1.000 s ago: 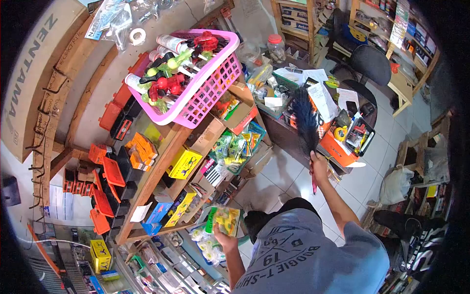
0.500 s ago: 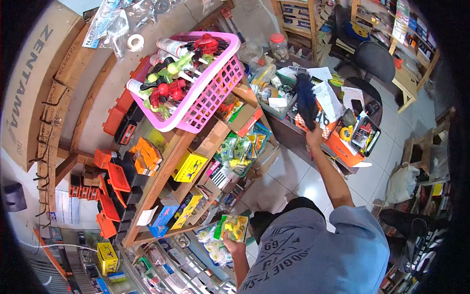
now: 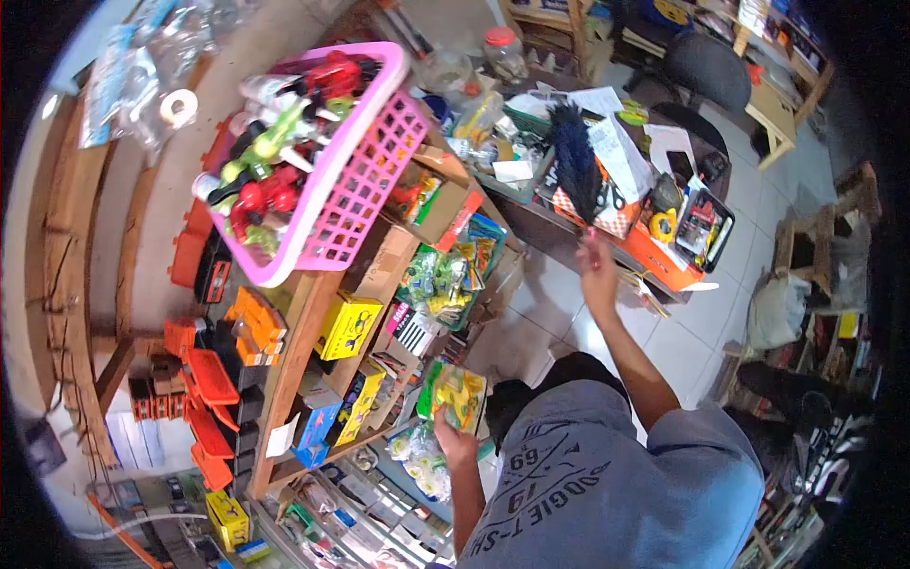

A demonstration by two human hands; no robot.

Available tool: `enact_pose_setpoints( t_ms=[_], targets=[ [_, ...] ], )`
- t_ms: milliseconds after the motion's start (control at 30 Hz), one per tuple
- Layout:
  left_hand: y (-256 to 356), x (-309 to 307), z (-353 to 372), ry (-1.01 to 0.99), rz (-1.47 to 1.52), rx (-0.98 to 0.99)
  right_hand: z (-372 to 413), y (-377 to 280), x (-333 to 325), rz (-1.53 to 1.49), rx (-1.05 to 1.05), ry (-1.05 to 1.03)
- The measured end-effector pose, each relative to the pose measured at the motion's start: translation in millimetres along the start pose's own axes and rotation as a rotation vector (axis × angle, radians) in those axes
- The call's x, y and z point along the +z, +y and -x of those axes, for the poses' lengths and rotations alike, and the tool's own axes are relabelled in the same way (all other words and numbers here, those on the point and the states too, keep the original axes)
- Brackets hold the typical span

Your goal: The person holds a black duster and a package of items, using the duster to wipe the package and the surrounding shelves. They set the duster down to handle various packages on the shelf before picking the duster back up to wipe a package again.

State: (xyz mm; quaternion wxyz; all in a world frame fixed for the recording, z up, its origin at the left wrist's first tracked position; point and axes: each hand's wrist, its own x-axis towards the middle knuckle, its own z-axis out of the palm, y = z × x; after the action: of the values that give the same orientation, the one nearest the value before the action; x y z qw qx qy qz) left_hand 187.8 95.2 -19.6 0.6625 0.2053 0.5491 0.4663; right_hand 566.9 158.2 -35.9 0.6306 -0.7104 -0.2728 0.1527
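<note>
My left hand [image 3: 455,440] grips a clear packet [image 3: 458,394] of yellow pieces with a green edge, low in the middle of the view. Farther up and right, my right hand [image 3: 597,275] is raised just below the near end of a dark, fluffy duster [image 3: 573,156]. That hand's fingers are blurred, with something reddish at their tips, and I cannot make out whether they hold the duster's handle. The duster lies over papers and an orange checked box [image 3: 614,216] on the desk.
A pink basket [image 3: 365,171] of bottles with red and green spray heads tops the wooden shelf at the left. Yellow boxes [image 3: 349,327] and bagged goods fill that shelf. A tool tray [image 3: 706,230] and yellow tape measure [image 3: 663,226] sit on the desk. Behind is a chair [image 3: 706,71].
My right hand has drawn back a little from the duster, which stays on the desk. The packet remains in my left hand. The view has shifted, with the basket now farther left.
</note>
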Motion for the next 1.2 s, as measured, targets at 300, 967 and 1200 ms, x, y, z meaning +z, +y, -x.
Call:
enact_pose_setpoints(
  t_ms=[300, 967, 1200],
  targets=[
    [57.7, 122.5, -54.0, -0.325, 0.048, -0.305, 92.9, -78.9, 39.9, -0.573, 0.63, -0.932],
    [165.9, 254.6, -243.8, -0.332, -0.214, -0.179, -36.1, -114.6, 142.2, -0.656, 0.529, -0.515],
    [141.9, 268.0, -276.9, -0.35, -0.249, -0.23, 47.5, -30.6, 50.5, -0.435, 0.874, -0.609]
  ],
)
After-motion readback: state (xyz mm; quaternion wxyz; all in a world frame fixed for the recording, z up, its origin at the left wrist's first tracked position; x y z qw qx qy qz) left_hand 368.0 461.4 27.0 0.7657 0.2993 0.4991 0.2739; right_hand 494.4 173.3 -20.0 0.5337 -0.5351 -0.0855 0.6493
